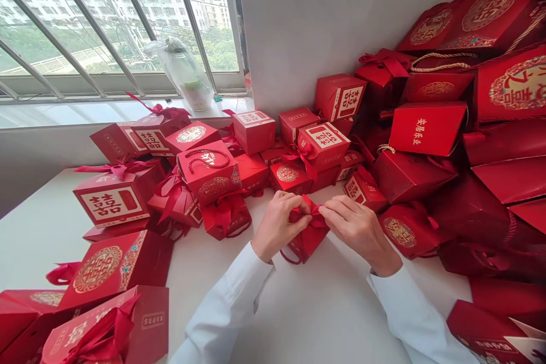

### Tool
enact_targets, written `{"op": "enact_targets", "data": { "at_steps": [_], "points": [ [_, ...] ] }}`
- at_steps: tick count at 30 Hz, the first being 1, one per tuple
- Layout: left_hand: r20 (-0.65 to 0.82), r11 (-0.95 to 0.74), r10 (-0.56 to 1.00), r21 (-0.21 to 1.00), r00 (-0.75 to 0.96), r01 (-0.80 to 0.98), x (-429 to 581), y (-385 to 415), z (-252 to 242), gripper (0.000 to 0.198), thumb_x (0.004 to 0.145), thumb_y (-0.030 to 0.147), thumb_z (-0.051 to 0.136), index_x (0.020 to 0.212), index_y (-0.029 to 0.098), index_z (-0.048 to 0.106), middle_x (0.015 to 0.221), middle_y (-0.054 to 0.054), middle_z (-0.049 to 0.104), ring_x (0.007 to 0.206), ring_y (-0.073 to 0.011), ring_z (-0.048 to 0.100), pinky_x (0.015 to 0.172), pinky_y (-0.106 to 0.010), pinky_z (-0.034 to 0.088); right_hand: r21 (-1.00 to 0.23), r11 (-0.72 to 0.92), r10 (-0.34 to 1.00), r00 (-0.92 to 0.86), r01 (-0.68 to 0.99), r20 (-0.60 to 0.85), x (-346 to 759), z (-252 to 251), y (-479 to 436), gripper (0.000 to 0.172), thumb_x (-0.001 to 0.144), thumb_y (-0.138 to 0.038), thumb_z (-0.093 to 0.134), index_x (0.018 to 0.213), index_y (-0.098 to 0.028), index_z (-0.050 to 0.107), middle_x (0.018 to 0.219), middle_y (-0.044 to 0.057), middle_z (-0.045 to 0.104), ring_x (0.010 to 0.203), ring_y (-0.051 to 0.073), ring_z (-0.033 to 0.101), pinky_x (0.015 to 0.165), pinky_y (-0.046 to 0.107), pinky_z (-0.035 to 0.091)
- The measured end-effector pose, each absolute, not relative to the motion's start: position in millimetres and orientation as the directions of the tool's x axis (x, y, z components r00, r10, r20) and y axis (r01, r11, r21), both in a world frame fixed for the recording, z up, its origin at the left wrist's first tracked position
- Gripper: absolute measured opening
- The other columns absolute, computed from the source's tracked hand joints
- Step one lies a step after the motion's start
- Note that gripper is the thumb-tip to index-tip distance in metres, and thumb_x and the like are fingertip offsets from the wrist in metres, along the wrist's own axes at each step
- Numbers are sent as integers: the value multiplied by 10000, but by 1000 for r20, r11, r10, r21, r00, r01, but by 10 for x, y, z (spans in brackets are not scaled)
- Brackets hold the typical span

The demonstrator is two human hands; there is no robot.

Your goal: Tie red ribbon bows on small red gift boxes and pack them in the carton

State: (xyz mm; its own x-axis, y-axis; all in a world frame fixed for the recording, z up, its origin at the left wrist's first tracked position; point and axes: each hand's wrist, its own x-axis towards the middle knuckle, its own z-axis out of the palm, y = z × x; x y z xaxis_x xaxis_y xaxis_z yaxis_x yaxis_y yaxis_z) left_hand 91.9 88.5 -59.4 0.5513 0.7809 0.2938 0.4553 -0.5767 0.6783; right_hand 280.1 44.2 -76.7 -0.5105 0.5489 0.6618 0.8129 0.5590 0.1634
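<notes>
1. White shirt sleeves (226, 307) enter from the bottom edge of the view, one on each forearm, and nearly fill the lower corners.
2. Smooth white table (294, 318) offers its widest open stretch between the sleeves, running down to the bottom edge.
3. Barred glass window (128, 23) fills the upper left, above a pale sill (85, 112) carrying a clear plastic bag (181, 74).
4. Large red paper gift bags (490, 11), printed with gold double-happiness rounds, bank against a white wall (298, 23) and run off the right edge.
5. Red cardboard gift boxes (209, 173), many tied with ribbon, crowd the table's far side, stopping just beyond the hands and leaving little room there.
6. Left hand (277, 224) and right hand (358, 230) hang close together above the table, almost touching.
7. Small red cardboard box (307, 239) sits tilted just below and between them.
8. Red satin ribbon (305, 213) tops that box, its loops pinched tightly by the fingers (330, 210) of both hands.
9. Thin red cord loop (290, 259) hangs at the box's lower left corner.
</notes>
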Motion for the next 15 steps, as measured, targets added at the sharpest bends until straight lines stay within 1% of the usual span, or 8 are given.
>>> {"op": "enact_targets", "data": {
  "at_steps": [5, 8, 10, 12, 14, 15],
  "points": [
    [259, -592, 770, 628, 583, 504, 903, 870, -574, 112, 742, 100, 591, 681, 185, 549, 708, 17, 603, 748, -155, 458, 734, -263, 384, 161, 540, 571, -500, 826, 651, 2823, -775, 438, 171, 846, 0, 531, 867, -137, 631, 826, 55, 670, 823, 186, 580, 692, 292, 450],
    [224, -576, 776, 632, 590, 518, 891, 856, -577, 101, 739, 102, 593, 720, 189, 544, 755, 10, 613, 776, -167, 475, 732, -271, 391, 169, 526, 578, -496, 834, 648, 2828, -769, 437, 168, 848, -8, 526, 862, -139, 631, 835, 60, 668, 825, 184, 578, 684, 291, 443],
    [211, -552, 785, 664, 582, 504, 861, 853, -569, 114, 751, 175, 635, 833, 198, 559, 853, -4, 633, 835, -181, 503, 739, -278, 402, 160, 519, 580, -484, 839, 655, 2826, -752, 434, 161, 853, -20, 524, 853, -139, 632, 835, 63, 666, 824, 181, 579, 678, 289, 439],
    [190, -525, 787, 705, 586, 476, 804, 866, -544, 233, 778, 304, 655, 967, 208, 557, 966, -20, 640, 885, -190, 528, 754, -285, 415, 151, 515, 586, -475, 844, 657, 2823, -730, 429, 163, 855, -27, 520, 834, -142, 634, 828, 63, 663, 819, 177, 578, 674, 286, 434],
    [151, -503, 783, 725, 604, 470, 728, 898, -510, 276, 820, 403, 607, 1017, 215, 564, 1020, -28, 645, 893, -187, 549, 754, -286, 420, 152, 512, 587, -473, 846, 657, 2821, -710, 426, 174, 853, -26, 513, 819, -143, 636, 817, 62, 662, 814, 175, 576, 669, 284, 430],
    [133, -497, 780, 724, 611, 478, 690, 919, -494, 260, 841, 414, 576, 1007, 214, 577, 1009, -27, 652, 877, -181, 558, 743, -282, 420, 155, 512, 584, -474, 845, 659, 2820, -704, 426, 177, 852, -24, 509, 818, -142, 638, 815, 62, 662, 813, 175, 576, 668, 283, 429]
  ]
}}
